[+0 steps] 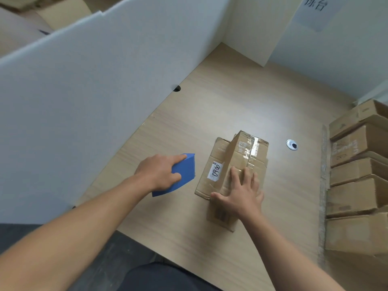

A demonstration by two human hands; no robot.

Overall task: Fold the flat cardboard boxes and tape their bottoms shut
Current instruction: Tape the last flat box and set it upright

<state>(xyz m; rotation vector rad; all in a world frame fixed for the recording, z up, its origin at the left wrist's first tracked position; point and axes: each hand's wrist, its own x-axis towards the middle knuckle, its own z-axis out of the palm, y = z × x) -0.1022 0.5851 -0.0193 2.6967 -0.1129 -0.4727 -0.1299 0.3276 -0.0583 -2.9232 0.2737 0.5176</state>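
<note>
Left hand grips blue tool on table, thumb and fingers curled round it. Just right: box, taped seam up, white label on left side. Right hand flat on its near end, fingers spread. Far right: stacked boxes.

box: matt brown cardboard, glossy tape strip, white paper label
blue tool: smooth matt plastic
desk: pale wood-grain laminate

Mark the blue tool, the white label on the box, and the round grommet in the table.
blue tool (pixel 185 170): head view, bare blue face between the fingers.
white label (pixel 215 171): head view, its handwritten middle.
round grommet (pixel 292 144): head view, its middle.
</note>
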